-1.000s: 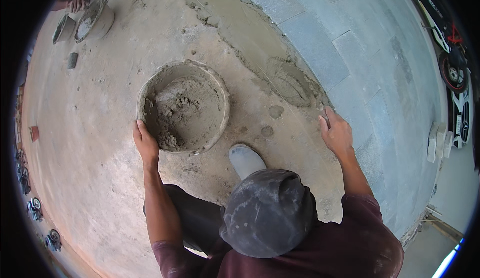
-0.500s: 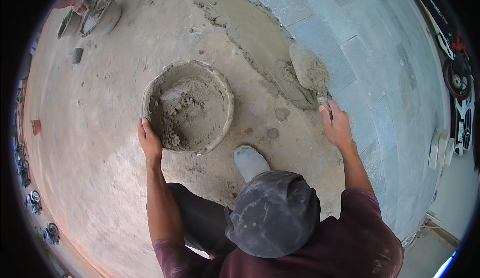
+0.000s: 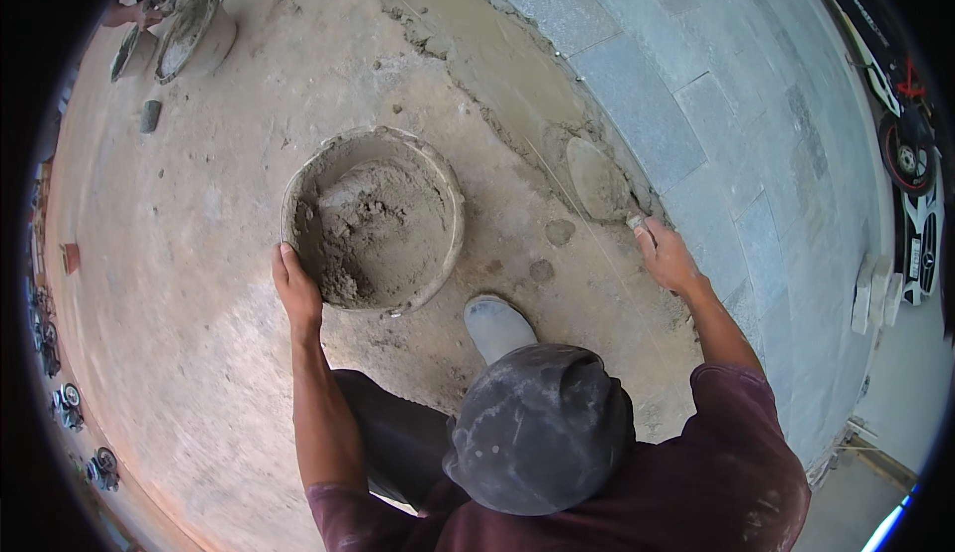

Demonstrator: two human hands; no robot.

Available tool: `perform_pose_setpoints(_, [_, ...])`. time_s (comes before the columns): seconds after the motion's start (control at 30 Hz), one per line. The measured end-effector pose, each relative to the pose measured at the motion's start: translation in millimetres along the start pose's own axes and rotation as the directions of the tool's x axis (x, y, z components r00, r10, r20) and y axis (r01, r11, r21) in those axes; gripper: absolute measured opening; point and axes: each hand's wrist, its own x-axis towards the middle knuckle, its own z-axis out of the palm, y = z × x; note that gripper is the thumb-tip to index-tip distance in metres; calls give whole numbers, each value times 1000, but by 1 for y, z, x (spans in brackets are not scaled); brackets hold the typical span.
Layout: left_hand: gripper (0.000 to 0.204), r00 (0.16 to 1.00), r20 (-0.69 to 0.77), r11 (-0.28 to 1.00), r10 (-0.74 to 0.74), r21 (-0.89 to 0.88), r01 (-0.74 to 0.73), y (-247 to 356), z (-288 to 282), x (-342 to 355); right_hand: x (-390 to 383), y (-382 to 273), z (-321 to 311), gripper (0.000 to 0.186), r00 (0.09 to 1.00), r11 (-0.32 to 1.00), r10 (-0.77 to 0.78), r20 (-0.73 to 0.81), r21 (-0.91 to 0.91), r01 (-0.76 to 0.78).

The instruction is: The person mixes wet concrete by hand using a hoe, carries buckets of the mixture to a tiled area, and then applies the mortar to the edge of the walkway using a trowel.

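A round bucket (image 3: 373, 222) of grey mortar sits on the sandy ground (image 3: 179, 283) — the left hand (image 3: 296, 288) rests on its near rim, fingers together. The right hand (image 3: 668, 259) has its fingers clamped on a trowel (image 3: 600, 182) — blade flat on wet mortar beside the grey paving slabs (image 3: 696, 104).

Grey paving blocks (image 3: 686, 104) at right — a second mortar pan (image 3: 189, 30) far left, motorcycle (image 3: 910, 144) beyond.
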Motion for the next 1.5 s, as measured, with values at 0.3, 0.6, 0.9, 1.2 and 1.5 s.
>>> perform_pose_setpoints(0.3, [41, 995, -103, 992, -10, 125, 23, 3, -14, 4, -33, 6, -32, 40, 994, 999, -30, 109, -11, 31])
perform_pose_setpoints(0.6, [40, 994, -108, 993, 6, 117, 7, 14, -11, -3, 61, -58, 21, 42, 994, 998, -64, -91, -6, 64])
perform_pose_setpoints(0.9, [42, 998, -59, 998, -28, 58, 32, 10, 1, -7, 25, -32, -2, 43, 1000, 994, -22, -4, -111, 22])
perform_pose_setpoints(1.2, [44, 995, -95, 991, -7, 133, 20, 14, -21, -8, -21, -41, -44, 44, 1000, 1000, 15, 11, -4, -15])
perform_pose_setpoints(1.5, [45, 998, -59, 995, -38, 85, 43, 5, 16, -5, 57, -40, -17, 46, 998, 997, 56, -8, -55, -57])
